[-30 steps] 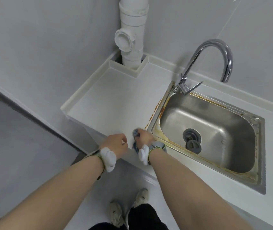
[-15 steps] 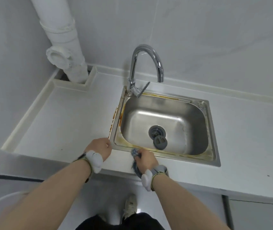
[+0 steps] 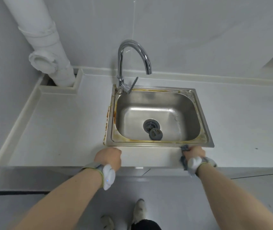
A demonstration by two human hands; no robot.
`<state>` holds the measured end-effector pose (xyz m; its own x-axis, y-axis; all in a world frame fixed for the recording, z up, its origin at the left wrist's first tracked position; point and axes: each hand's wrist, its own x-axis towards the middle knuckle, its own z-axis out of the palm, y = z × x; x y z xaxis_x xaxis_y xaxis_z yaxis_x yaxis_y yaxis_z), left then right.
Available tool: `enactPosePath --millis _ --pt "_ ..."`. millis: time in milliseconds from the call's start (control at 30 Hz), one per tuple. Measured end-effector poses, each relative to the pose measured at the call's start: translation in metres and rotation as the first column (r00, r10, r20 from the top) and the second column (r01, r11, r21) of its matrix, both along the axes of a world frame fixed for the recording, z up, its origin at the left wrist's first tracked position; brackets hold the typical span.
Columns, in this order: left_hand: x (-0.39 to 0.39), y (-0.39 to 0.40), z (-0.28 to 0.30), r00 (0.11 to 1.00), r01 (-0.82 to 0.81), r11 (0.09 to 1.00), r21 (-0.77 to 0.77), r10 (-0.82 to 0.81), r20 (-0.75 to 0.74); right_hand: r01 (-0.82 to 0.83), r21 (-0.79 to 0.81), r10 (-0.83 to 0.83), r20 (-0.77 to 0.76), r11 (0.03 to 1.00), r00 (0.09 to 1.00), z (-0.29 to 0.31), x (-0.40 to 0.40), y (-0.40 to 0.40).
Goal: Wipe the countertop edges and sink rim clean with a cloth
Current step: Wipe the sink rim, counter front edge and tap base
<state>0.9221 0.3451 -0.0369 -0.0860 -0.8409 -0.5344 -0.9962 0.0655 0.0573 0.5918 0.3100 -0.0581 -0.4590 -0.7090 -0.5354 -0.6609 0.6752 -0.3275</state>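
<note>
Two hands rest on the bench's (image 3: 149,156) front edge: the right hand (image 3: 193,152) grips a grey cloth (image 3: 184,148) touching the sink rim's (image 3: 142,143) near-right corner, the rim's long side stretching toward the left hand (image 3: 108,156), knuckles curled, apparently empty.

A crumpled grey cloth (image 3: 184,148) lies bunched against the front right corner of the stained stainless-steel sink rim (image 3: 149,144), trailing over the white countertop's front edge (image 3: 150,165). Rusty orange streaks line the rim's left and front sides.

Your head camera looks steeply down from close above at the sink (image 3: 159,145) and countertop (image 3: 62,123).
</note>
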Motion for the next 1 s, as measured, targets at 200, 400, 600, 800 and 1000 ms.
enactPosePath --millis 200,400,600,800,1000 --pt "0.028 0.002 0.000 0.980 -0.189 0.979 0.079 0.182 0.081 -0.367 -0.072 0.373 0.108 0.927 0.921 -0.006 0.112 0.004" --pt "0.053 0.015 -0.023 0.957 -0.265 0.953 0.149 0.241 0.163 -0.589 -0.095 0.597 0.141 0.802 0.790 -0.008 0.180 -0.005" --pt "0.039 0.020 -0.026 0.960 -0.254 0.932 0.260 0.209 0.187 -0.687 -0.192 0.713 0.167 0.701 0.681 -0.023 0.233 -0.002" --pt "0.051 0.016 -0.022 0.960 -0.275 0.896 0.348 0.235 0.153 -0.657 -0.206 0.684 0.110 0.726 0.721 -0.029 0.167 -0.004" --pt "0.050 0.016 -0.025 0.991 -0.114 0.936 0.334 0.085 0.101 -0.389 -0.240 0.418 0.082 0.889 0.905 -0.025 0.044 0.001"
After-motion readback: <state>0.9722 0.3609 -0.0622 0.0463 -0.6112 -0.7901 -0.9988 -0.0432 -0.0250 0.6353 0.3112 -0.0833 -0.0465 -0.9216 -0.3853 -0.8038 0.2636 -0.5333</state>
